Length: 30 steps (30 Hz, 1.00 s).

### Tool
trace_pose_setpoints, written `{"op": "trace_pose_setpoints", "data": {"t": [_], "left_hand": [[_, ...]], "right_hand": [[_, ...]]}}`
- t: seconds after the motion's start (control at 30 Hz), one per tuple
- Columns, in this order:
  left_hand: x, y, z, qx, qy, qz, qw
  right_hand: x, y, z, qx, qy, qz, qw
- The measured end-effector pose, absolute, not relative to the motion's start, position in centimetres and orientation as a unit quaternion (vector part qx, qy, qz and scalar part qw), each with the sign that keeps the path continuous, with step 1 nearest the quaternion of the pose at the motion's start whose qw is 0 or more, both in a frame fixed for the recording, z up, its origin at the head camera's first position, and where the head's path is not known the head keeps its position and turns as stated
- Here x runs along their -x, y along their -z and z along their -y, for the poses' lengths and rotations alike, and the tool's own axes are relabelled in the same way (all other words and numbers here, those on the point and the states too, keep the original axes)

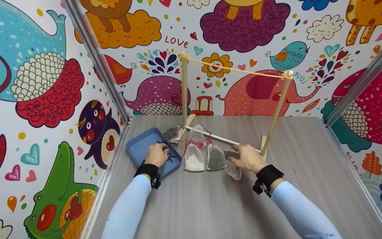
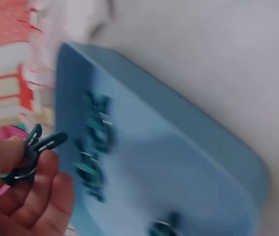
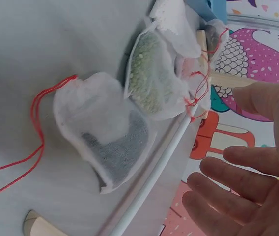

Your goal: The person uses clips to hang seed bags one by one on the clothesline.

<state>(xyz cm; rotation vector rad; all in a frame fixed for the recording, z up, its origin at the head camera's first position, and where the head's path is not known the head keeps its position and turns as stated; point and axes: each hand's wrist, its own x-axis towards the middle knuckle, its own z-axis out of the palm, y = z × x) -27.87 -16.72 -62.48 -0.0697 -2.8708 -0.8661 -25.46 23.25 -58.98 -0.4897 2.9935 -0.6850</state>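
My left hand [image 1: 157, 155] is over the blue tray [image 1: 135, 142] and pinches a dark green clothespin [image 2: 30, 156] between thumb and fingers. Several more green clothespins [image 2: 97, 123] lie in the tray. On the right, my right hand [image 1: 248, 157] hovers with fingers spread, nothing in its grasp, beside a sheer drawstring bag [image 3: 117, 147] with dark grains and a red cord. Next to that bag lie one with green contents [image 1: 216, 158] and one with white contents [image 1: 195, 162].
Behind the bags stands a wooden frame [image 1: 184, 93] with a string [image 1: 234, 68] across its top and a white rod [image 1: 219, 137] at its base. Another dark-filled bag [image 1: 171, 134] lies by the tray, near a pale pinkish bag [image 1: 196, 131]. Patterned walls enclose the table.
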Motion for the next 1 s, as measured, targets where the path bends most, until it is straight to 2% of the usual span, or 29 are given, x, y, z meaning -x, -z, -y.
{"op": "trace_pose_setpoints", "data": {"t": [0.1, 0.4, 0.53, 0.8, 1.0], "left_hand": [[28.2, 61.5, 15.3, 0.045, 0.305, 0.947, 0.095], [28.5, 58.8, 11.4, 0.072, 0.378, 0.919, 0.087], [28.4, 57.8, 9.7, 0.071, 0.429, 0.899, 0.047], [27.7, 56.3, 5.9, 0.09, 0.555, 0.824, -0.067], [27.4, 55.9, 4.3, 0.102, 0.624, 0.766, -0.111]], "right_hand": [[25.6, 58.6, -22.8, 0.163, 0.224, -0.961, 0.012], [25.8, 57.8, -21.4, 0.212, 0.264, -0.94, -0.033], [25.8, 57.3, -20.4, 0.241, 0.278, -0.928, -0.053], [26.3, 56.6, -18.2, 0.282, 0.291, -0.913, -0.055], [26.6, 56.9, -17.7, 0.318, 0.264, -0.903, -0.116]]}}
